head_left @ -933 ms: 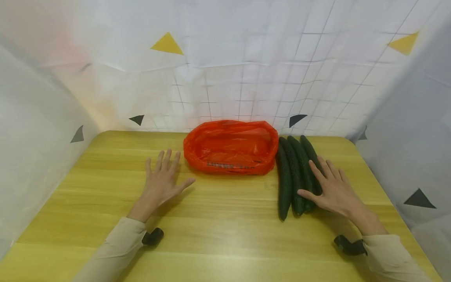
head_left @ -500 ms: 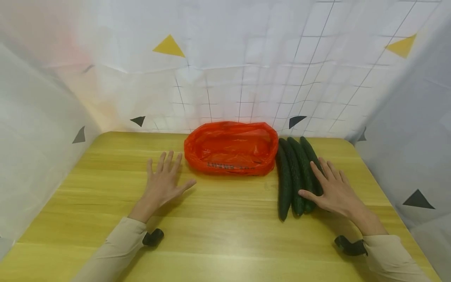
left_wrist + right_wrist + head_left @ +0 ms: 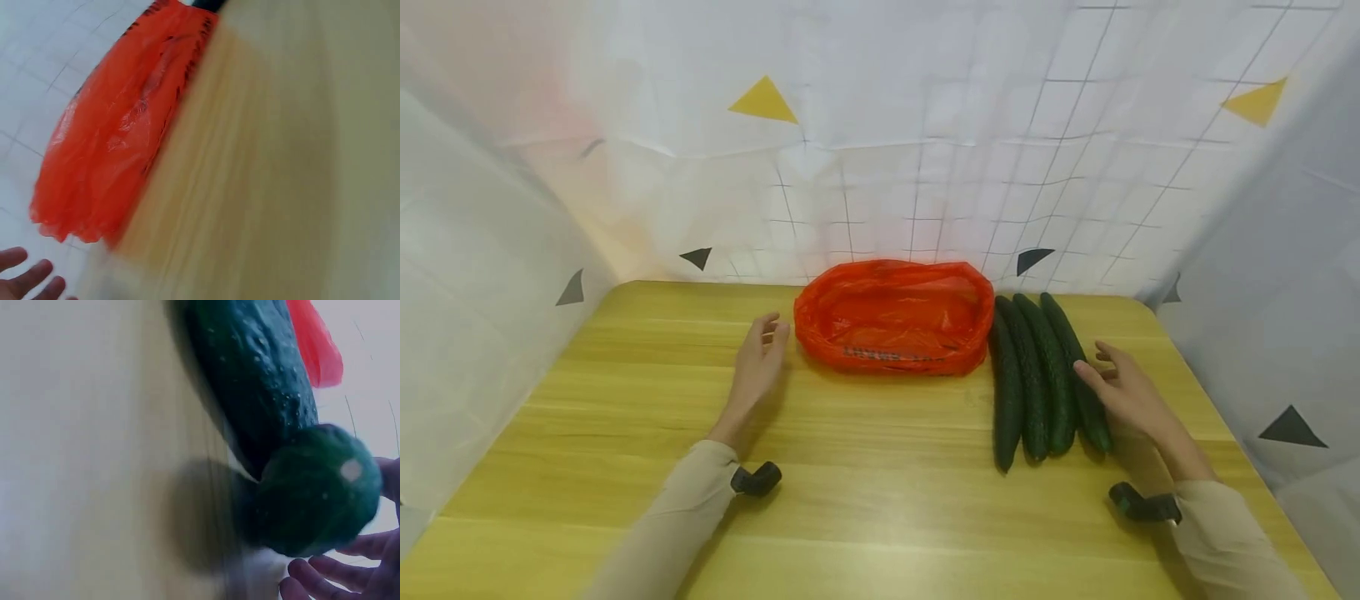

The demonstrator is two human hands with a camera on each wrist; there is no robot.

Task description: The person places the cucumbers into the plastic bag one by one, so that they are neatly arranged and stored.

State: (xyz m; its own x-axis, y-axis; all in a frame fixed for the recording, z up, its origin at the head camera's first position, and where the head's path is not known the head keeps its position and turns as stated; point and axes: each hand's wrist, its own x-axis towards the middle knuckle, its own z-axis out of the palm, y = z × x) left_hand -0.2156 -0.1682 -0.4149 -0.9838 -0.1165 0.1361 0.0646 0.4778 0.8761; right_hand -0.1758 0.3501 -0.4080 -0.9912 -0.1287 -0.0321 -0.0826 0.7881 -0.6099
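Note:
Several dark green cucumbers (image 3: 1032, 375) lie side by side on the right part of the table. My right hand (image 3: 1129, 396) is at the right side of the outermost cucumber (image 3: 1078, 379), thumb over its edge and fingers loosely bent. In the right wrist view, the fingers (image 3: 322, 578) spread around the cucumber's end (image 3: 319, 490) without a visible grip; contact is unclear. A red plastic bag (image 3: 887, 364), its mouth rolled open upward, stands left of the cucumbers. Just off its left end, my left hand (image 3: 757, 367) hovers with relaxed fingers, holding nothing.
The wooden table (image 3: 880, 500) reaches back to a white sheet wall (image 3: 880, 192) with grid lines and yellow and black triangles. White side walls flank it. A black wrist-camera mount (image 3: 757, 479) sits on the left wrist, another (image 3: 1145, 504) on the right.
Both hands have turned from flat, spread palms to sideways, with fingers drawn together. The left moved slightly right toward the bag; the right moved slightly right, uncovering the outermost cucumber's lower end.

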